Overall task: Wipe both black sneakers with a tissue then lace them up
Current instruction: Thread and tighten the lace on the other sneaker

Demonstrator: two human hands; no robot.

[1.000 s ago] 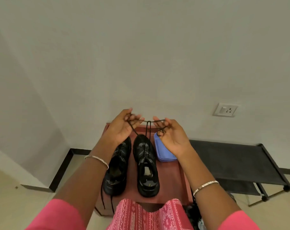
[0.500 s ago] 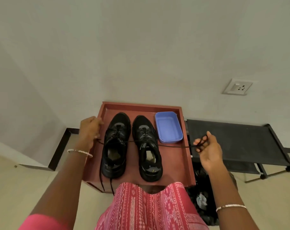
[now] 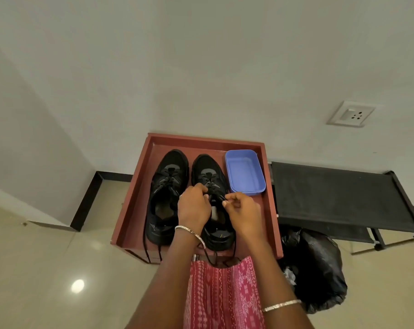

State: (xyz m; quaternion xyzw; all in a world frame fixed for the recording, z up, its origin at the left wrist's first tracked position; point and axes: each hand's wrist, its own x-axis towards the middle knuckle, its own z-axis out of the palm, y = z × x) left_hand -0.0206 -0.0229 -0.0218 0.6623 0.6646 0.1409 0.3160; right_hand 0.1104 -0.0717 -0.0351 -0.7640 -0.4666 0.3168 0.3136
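Red rimmed surface (image 3: 135, 210) has both black sneakers side by side, toes to the wall; left sneaker (image 3: 170, 166) has laces dangling off the near edge; blue tub (image 3: 245, 172) sits just beside the right sneaker (image 3: 204, 166); left hand (image 3: 193, 210) and right hand (image 3: 242, 213) are over that one, each grip pinched tight on its black lace (image 3: 221, 197).

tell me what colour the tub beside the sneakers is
Blue tub, clearest in the head view.
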